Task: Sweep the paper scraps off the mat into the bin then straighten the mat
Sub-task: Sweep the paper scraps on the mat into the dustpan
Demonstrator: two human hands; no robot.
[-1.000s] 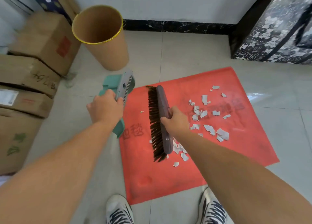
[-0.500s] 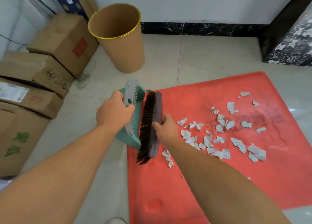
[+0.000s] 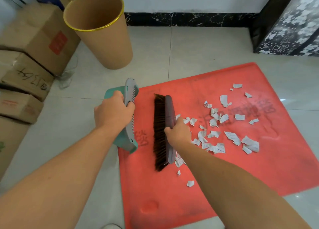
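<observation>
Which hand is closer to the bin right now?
Left. The left hand, gripping the dustpan, is just in front of the bin; the right hand, holding the brush, is farther right, over the mat.

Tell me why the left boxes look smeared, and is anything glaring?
Head view: the cardboard boxes at the left edge are motion-blurred, while the paper scraps and brush look sharp; a small white glare sits on the floor right of the mat.

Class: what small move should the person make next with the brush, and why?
Probably lift the brush right, beyond the scraps, ready to sweep them left. The right hand holds it between the dustpan and most scraps, bristles facing the dustpan, which the left hand holds at the mat's left edge.
</observation>
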